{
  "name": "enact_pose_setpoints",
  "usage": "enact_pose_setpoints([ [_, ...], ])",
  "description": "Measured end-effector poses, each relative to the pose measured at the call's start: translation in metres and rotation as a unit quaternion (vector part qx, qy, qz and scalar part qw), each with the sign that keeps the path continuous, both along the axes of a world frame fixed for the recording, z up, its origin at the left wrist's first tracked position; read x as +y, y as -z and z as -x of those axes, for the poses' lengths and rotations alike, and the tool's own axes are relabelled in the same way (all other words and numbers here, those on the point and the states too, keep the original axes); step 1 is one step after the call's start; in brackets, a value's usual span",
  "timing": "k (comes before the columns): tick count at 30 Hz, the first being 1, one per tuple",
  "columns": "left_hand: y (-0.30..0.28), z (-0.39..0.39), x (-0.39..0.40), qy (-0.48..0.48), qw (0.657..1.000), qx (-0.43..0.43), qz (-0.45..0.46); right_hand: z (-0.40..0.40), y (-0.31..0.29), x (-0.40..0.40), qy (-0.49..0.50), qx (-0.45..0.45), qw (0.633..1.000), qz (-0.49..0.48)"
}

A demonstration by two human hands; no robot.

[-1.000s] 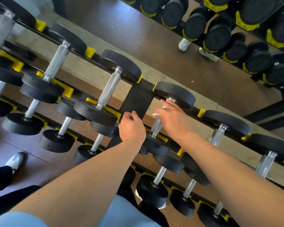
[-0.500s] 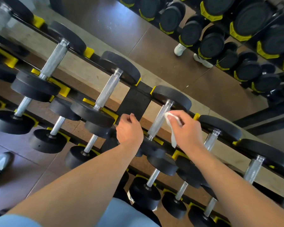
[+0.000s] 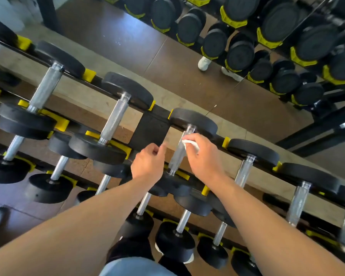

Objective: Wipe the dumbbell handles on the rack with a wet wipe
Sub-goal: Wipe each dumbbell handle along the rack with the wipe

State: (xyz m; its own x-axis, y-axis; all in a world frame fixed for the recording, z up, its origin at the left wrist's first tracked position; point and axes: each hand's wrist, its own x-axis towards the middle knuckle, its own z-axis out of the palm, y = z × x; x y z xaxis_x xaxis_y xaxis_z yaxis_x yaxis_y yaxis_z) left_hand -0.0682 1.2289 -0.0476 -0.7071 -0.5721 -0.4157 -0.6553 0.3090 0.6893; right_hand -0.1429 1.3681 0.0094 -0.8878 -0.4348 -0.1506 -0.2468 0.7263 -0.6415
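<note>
A black rack (image 3: pixel 150 129) with yellow cradles holds rows of black dumbbells with knurled silver handles. My right hand (image 3: pixel 202 156) pinches a crumpled white wet wipe (image 3: pixel 191 144) against the upper part of the middle top-row dumbbell handle (image 3: pixel 177 154). My left hand (image 3: pixel 148 164) hovers just left of that handle with its fingers loosely curled and nothing in them. The handle's lower end shows between my two hands.
More top-row handles stand to the left (image 3: pixel 116 118) and right (image 3: pixel 244 172). Lower tiers of smaller dumbbells (image 3: pixel 176 239) lie under my forearms. A mirror behind the rack reflects a second rack (image 3: pixel 267 46) and white shoes (image 3: pixel 204 62). Brown floor tiles show at lower left.
My right hand with the wipe has slid up the middle handle toward its far end. My left hand has let go of the rack plate and drifted right, toward the handle.
</note>
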Motion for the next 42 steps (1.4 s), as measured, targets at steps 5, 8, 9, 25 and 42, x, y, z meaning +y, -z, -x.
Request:
enact_pose_setpoints([
  [5, -0.008, 0.014, -0.021, 0.294, 0.949, -0.117, 0.008, -0.019, 0.007, 0.030, 0.078, -0.041, 0.996, 0.028],
  [8, -0.005, 0.023, -0.023, 0.358, 0.928, -0.100, -0.008, -0.025, 0.012, 0.037, 0.102, -0.054, 0.993, 0.037],
  [9, -0.003, 0.025, -0.023, 0.370, 0.924, -0.094, -0.011, -0.028, 0.012, 0.037, 0.109, -0.062, 0.991, 0.043],
  [25, -0.001, 0.022, -0.019, 0.349, 0.935, -0.049, 0.031, -0.053, 0.003, 0.055, 0.184, -0.074, 0.978, 0.071],
  [42, 0.004, 0.018, -0.016, 0.186, 0.982, 0.033, 0.013, -0.057, 0.005, 0.052, 0.323, -0.116, 0.929, 0.141],
])
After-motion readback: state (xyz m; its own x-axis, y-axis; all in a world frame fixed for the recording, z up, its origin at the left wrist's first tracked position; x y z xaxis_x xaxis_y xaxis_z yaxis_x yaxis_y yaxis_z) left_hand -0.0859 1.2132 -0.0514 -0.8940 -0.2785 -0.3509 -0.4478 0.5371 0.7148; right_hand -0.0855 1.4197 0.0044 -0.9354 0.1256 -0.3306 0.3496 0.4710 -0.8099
